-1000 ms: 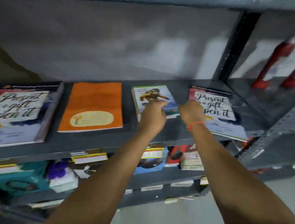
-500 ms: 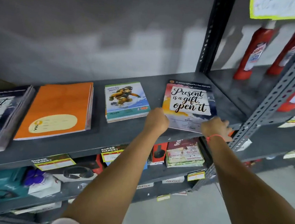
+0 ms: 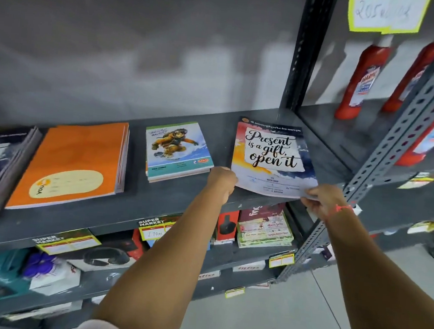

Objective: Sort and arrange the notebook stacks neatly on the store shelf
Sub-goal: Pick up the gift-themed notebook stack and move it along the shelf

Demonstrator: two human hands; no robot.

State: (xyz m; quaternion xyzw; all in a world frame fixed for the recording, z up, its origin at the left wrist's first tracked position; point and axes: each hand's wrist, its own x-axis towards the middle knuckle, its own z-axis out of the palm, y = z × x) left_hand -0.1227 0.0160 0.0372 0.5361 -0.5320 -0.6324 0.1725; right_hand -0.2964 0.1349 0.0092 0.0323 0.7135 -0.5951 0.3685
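The right hand (image 3: 320, 202) pinches the near right corner of the glossy white, orange and navy "Present is a gift, open it" notebook (image 3: 272, 157), fingers curled under the cover and thumb on top. The left hand (image 3: 222, 181) is closed in a loose fist against the near left corner of the same notebook; whether it actually grips the edge or only presses on it cannot be told from here.

The near edge of that notebook reaches to, or slightly past, the front lip of the dark grey metal shelf (image 3: 129, 209), between the two hands. The risk, as I judge it, is that a pull toward the body tips the thin, slippery covers over the lip and down toward the lower shelves. If the right hand holds only the top cover, a lift could fan the stack apart rather than move it whole. A hard push away could also skew it against the slotted grey steel upright (image 3: 394, 142) just right of the right hand.

Just beyond the left hand and slightly to its left lies the small teal stack of snowboarder-cover notebooks (image 3: 176, 150), apart from the held notebook. Further left lies the flat orange stack of notebooks with a cream label (image 3: 73, 166), well clear of both hands.
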